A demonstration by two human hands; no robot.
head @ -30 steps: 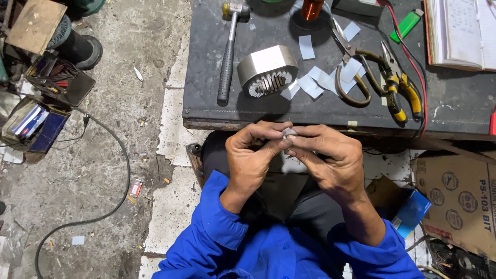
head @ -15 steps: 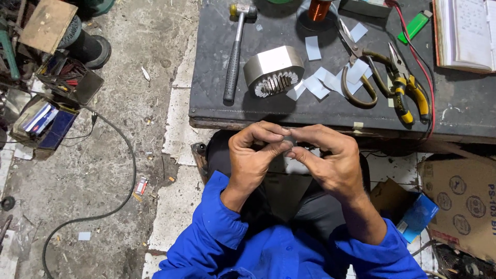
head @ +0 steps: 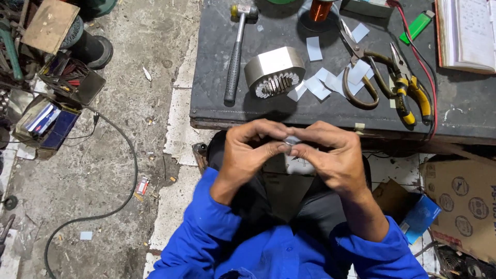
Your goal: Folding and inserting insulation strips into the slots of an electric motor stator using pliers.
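**Counts around the metal motor core**

One metal motor core (head: pixel 275 75) stood on the dark bench (head: pixel 465 111). Left of it lay one hammer (head: pixel 235 51). To its right were one pair of scissors (head: pixel 361 67) and one pair of yellow-handled pliers (head: pixel 408 85). Beyond it stood one copper wire spool (head: pixel 320 9). Two hands worked below it.

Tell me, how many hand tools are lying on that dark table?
3. A hammer lies at the left, beside the metal block. Scissors lie right of the block, and yellow-handled pliers lie next to them. Others may sit beyond the picture's top edge.
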